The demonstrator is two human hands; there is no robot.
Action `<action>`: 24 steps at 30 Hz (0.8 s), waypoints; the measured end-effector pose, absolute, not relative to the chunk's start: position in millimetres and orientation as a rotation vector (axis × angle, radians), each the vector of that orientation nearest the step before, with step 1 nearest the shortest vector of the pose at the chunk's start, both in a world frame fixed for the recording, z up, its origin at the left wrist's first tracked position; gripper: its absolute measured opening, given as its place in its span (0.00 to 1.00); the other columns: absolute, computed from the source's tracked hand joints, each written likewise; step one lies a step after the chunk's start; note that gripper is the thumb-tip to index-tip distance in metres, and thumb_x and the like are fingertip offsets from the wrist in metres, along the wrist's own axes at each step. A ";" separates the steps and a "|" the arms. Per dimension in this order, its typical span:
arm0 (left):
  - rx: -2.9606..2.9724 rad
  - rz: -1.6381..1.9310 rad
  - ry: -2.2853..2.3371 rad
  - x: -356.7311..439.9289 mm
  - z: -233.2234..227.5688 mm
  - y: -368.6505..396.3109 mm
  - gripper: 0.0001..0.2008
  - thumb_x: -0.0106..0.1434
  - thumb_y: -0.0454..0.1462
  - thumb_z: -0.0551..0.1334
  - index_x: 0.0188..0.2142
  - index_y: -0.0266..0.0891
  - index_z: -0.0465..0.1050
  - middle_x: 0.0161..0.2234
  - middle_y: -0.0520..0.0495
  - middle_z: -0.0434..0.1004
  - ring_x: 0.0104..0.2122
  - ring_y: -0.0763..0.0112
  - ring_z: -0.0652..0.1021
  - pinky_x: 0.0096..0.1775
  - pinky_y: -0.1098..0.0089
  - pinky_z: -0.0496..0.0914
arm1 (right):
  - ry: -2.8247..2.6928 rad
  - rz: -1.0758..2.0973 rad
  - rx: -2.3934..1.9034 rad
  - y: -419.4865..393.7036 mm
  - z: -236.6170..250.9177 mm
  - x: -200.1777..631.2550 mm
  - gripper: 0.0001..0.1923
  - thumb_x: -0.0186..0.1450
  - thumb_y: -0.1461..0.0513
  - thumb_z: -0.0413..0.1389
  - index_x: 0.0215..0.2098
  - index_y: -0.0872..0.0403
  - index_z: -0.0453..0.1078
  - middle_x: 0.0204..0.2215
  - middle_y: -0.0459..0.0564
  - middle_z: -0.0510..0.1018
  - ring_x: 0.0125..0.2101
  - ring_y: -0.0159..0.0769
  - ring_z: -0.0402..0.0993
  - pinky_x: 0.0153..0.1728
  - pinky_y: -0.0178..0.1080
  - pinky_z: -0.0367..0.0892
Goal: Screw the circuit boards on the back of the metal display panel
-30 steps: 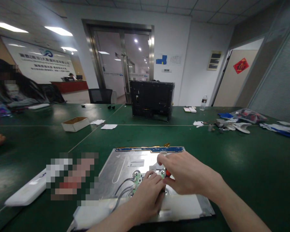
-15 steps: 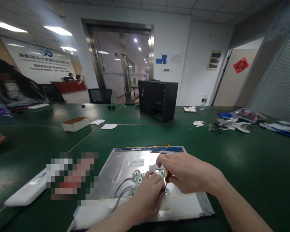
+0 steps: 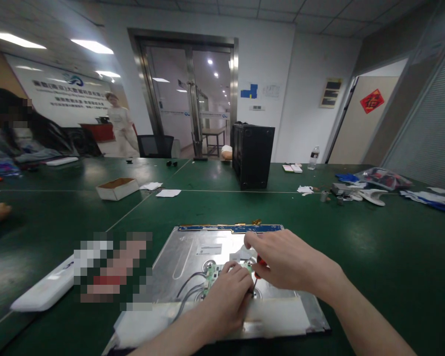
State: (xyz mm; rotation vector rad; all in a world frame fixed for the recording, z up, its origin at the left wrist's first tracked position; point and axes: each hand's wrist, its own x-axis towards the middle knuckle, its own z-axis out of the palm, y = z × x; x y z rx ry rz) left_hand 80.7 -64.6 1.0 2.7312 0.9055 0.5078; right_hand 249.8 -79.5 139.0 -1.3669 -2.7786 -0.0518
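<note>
Driver work at the circuit board, by the look of it; turning in or out, can't tell. Right hand [image 3: 282,259] pinches a red-handled screwdriver with a thin dark shaft [image 3: 257,275] between thumb and fingers, shaft slanting down beside the left hand [image 3: 228,294]. Left hand lies curled over the small green circuit board [image 3: 212,277], fingers close together; fingertips partly hidden (so whether they grip anything, can't tell). Board sits on a flat silver metal panel [image 3: 163,272], nearer its lower edge, dark wires [image 3: 187,284] running off its left side. Narrow blue circuit strip [image 3: 207,228] along the panel's far edge. Next move probably calls for keeping the tip seated and the board steady.

Surface: dark green tabletop [image 3: 374,262]. Long white plastic object [image 3: 40,294] left of the panel, pixelated patch just beside it. Farther back, open white cardboard box [image 3: 114,190], upright black box-shaped case [image 3: 255,155], clear plastic bottle [image 3: 313,157].

Room: metal-framed glass doors [image 3: 172,94] behind, one person seated at far left [image 3: 7,123], another standing in pale clothes [image 3: 120,123].
</note>
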 end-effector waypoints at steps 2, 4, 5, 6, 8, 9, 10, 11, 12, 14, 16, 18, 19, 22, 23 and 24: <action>2.733 0.504 0.900 81.2 2.3 -65.2 0.05 0.58 0.30 0.55 0.32 0.40 0.66 0.36 0.47 0.72 0.39 0.63 0.71 0.50 0.58 0.59 | -2.796 0.036 -1.256 -78.7 137.9 253.6 0.13 0.61 0.64 0.53 0.45 0.54 0.63 0.39 0.51 0.77 0.34 0.40 0.74 0.29 0.37 0.61; 2.736 0.502 0.911 81.2 2.5 -65.5 0.05 0.58 0.30 0.55 0.31 0.40 0.65 0.35 0.47 0.72 0.38 0.63 0.71 0.50 0.57 0.59 | -2.800 0.090 -1.226 -77.6 136.6 254.8 0.13 0.60 0.64 0.54 0.45 0.54 0.62 0.40 0.52 0.76 0.36 0.40 0.73 0.31 0.37 0.61; 2.739 0.504 0.916 81.1 2.3 -65.5 0.05 0.58 0.30 0.55 0.31 0.40 0.65 0.35 0.47 0.72 0.38 0.63 0.71 0.50 0.57 0.59 | -2.796 0.097 -1.249 -77.1 136.1 254.3 0.14 0.60 0.64 0.55 0.44 0.54 0.63 0.40 0.52 0.76 0.37 0.40 0.73 0.31 0.37 0.61; 2.742 0.510 0.916 80.9 2.1 -65.5 0.05 0.58 0.29 0.55 0.31 0.40 0.65 0.35 0.47 0.72 0.38 0.63 0.71 0.50 0.57 0.59 | -2.786 0.097 -1.293 -76.8 136.0 253.3 0.13 0.60 0.64 0.55 0.44 0.55 0.63 0.39 0.52 0.77 0.37 0.41 0.73 0.31 0.37 0.61; 2.749 0.528 0.900 80.2 1.4 -65.3 0.06 0.57 0.29 0.54 0.32 0.40 0.65 0.36 0.47 0.72 0.39 0.63 0.71 0.50 0.57 0.59 | -2.755 0.081 -1.411 -76.6 137.0 250.0 0.13 0.61 0.62 0.56 0.43 0.55 0.64 0.37 0.53 0.77 0.37 0.43 0.74 0.29 0.37 0.61; 2.751 0.537 0.892 80.0 1.2 -65.1 0.06 0.57 0.29 0.54 0.32 0.40 0.65 0.37 0.47 0.72 0.40 0.63 0.71 0.50 0.58 0.59 | -2.740 0.069 -1.469 -76.7 138.0 248.2 0.12 0.62 0.60 0.56 0.43 0.55 0.64 0.36 0.53 0.78 0.36 0.44 0.75 0.28 0.37 0.61; 2.753 0.544 0.886 79.7 1.0 -65.1 0.06 0.57 0.29 0.54 0.32 0.40 0.65 0.37 0.47 0.72 0.40 0.63 0.71 0.50 0.58 0.59 | -2.728 0.055 -1.519 -77.0 139.2 246.5 0.12 0.63 0.58 0.55 0.43 0.55 0.65 0.35 0.53 0.78 0.35 0.44 0.75 0.27 0.37 0.61; 2.754 0.549 0.884 79.6 0.8 -65.0 0.06 0.57 0.29 0.54 0.32 0.40 0.64 0.37 0.47 0.72 0.40 0.63 0.71 0.51 0.57 0.59 | -2.719 0.035 -1.555 -77.3 140.5 245.2 0.13 0.64 0.57 0.54 0.43 0.55 0.65 0.33 0.52 0.79 0.33 0.44 0.76 0.26 0.37 0.60; 2.757 0.551 0.885 79.6 0.6 -64.9 0.06 0.57 0.29 0.54 0.32 0.40 0.64 0.36 0.47 0.72 0.40 0.63 0.71 0.51 0.57 0.59 | -2.713 0.011 -1.578 -77.6 141.6 244.1 0.13 0.65 0.55 0.53 0.43 0.55 0.66 0.32 0.52 0.79 0.32 0.44 0.76 0.25 0.37 0.60; 2.766 0.552 0.885 79.6 0.3 -64.8 0.05 0.58 0.29 0.53 0.32 0.40 0.64 0.36 0.47 0.72 0.40 0.63 0.71 0.51 0.57 0.59 | -2.711 -0.040 -1.595 -78.1 142.9 243.2 0.14 0.67 0.53 0.49 0.41 0.55 0.67 0.30 0.51 0.79 0.31 0.44 0.77 0.25 0.37 0.60; 2.775 0.547 0.878 79.6 0.1 -64.6 0.05 0.59 0.29 0.54 0.32 0.40 0.64 0.36 0.47 0.72 0.39 0.63 0.71 0.51 0.58 0.59 | -2.716 -0.086 -1.594 -78.3 142.6 243.7 0.14 0.68 0.53 0.47 0.38 0.54 0.68 0.28 0.51 0.79 0.30 0.45 0.77 0.24 0.37 0.60; 2.779 0.534 0.881 79.6 0.0 -64.6 0.05 0.59 0.29 0.54 0.32 0.40 0.64 0.36 0.48 0.72 0.39 0.64 0.71 0.50 0.58 0.60 | -2.730 -0.107 -1.572 -78.5 141.4 245.4 0.12 0.68 0.55 0.48 0.38 0.54 0.67 0.28 0.50 0.79 0.30 0.44 0.76 0.24 0.37 0.59; 2.777 0.527 0.891 79.6 0.1 -64.6 0.05 0.59 0.29 0.54 0.32 0.40 0.64 0.36 0.48 0.72 0.39 0.64 0.71 0.50 0.58 0.60 | -2.737 -0.110 -1.546 -78.6 140.8 246.5 0.10 0.67 0.57 0.49 0.39 0.54 0.67 0.29 0.50 0.79 0.30 0.44 0.76 0.24 0.37 0.59; 2.771 0.512 0.914 79.8 0.5 -65.0 0.05 0.59 0.30 0.54 0.33 0.40 0.65 0.37 0.47 0.72 0.39 0.63 0.71 0.50 0.57 0.59 | -2.760 -0.072 -1.403 -79.6 139.7 250.4 0.09 0.63 0.62 0.51 0.41 0.55 0.65 0.32 0.51 0.78 0.30 0.41 0.75 0.25 0.36 0.58; 2.770 0.508 0.912 80.0 0.5 -65.1 0.05 0.59 0.30 0.54 0.34 0.40 0.66 0.37 0.47 0.72 0.39 0.63 0.71 0.50 0.57 0.59 | -2.771 -0.047 -1.338 -80.0 139.7 251.5 0.09 0.61 0.63 0.52 0.41 0.55 0.64 0.34 0.51 0.78 0.31 0.40 0.75 0.25 0.36 0.58; 2.769 0.507 0.908 80.2 0.3 -65.2 0.06 0.59 0.30 0.54 0.35 0.40 0.66 0.37 0.47 0.72 0.40 0.62 0.71 0.50 0.57 0.59 | -2.785 -0.017 -1.278 -80.3 139.8 252.3 0.10 0.61 0.64 0.52 0.41 0.55 0.64 0.35 0.51 0.78 0.32 0.40 0.74 0.26 0.36 0.58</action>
